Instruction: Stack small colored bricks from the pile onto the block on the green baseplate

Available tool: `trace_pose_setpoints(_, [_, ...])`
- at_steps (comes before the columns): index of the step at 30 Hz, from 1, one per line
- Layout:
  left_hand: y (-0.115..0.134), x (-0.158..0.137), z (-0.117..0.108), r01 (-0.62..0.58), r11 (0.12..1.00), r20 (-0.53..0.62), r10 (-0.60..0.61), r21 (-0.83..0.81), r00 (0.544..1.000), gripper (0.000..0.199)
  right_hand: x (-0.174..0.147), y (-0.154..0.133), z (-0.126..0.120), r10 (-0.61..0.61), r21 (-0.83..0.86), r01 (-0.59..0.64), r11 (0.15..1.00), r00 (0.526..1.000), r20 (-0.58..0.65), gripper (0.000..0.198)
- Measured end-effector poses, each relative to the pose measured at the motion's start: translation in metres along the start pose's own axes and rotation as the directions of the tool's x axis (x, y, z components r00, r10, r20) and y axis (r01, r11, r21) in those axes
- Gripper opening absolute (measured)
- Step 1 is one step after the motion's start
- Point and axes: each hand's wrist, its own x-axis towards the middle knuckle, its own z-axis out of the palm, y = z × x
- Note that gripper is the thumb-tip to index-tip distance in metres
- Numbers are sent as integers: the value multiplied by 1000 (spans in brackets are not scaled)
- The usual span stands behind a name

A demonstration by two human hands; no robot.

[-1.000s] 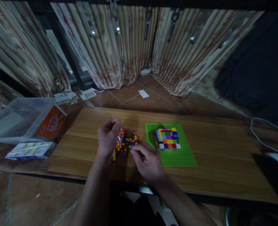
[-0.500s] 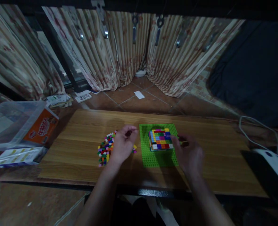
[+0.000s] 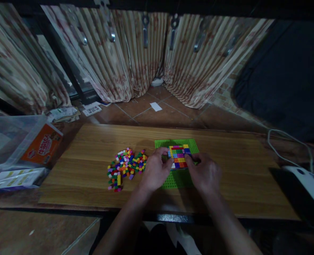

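A rectangular build of coloured toy bricks (image 3: pixel 178 156) stands on a green studded baseplate (image 3: pixel 178 181). My left hand (image 3: pixel 157 170) is at the build's left side, thumb and forefinger curled against its edge. On the opposite side, my right hand (image 3: pixel 204 173) presses its thumb and fingers to the build's right edge. The fingers hide both side walls and part of the baseplate. Whether a loose brick is under the right fingertips cannot be made out. Left of my left hand lies a spread pile of small loose bricks (image 3: pixel 125 162) in many colours.
The wooden tabletop (image 3: pixel 242 170) carries the baseplate and pile. At the left stand a clear plastic bin (image 3: pixel 16 131) with an orange label and a white box (image 3: pixel 17 178). A white and black device (image 3: pixel 306 191) with a cable sits at the right edge. Striped curtains (image 3: pixel 135 53) hang behind.
My left hand has moved right, from beside the loose bricks to the build's left side, uncovering more of the pile. My right hand has shifted slightly left onto the build. The view has shifted slightly.
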Motion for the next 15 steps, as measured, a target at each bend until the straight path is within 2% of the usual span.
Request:
trace_pose_setpoints(9, [-4,1,3,-8,999,-2,8,-38,1000,27,2,4,4,-53,7,53,999,998,-33,41])
trace_pose_setpoints(15, [0,3,1,19,999,2,-19,-40,1000,26,4,10,2,-58,92,55,994,998,26,38])
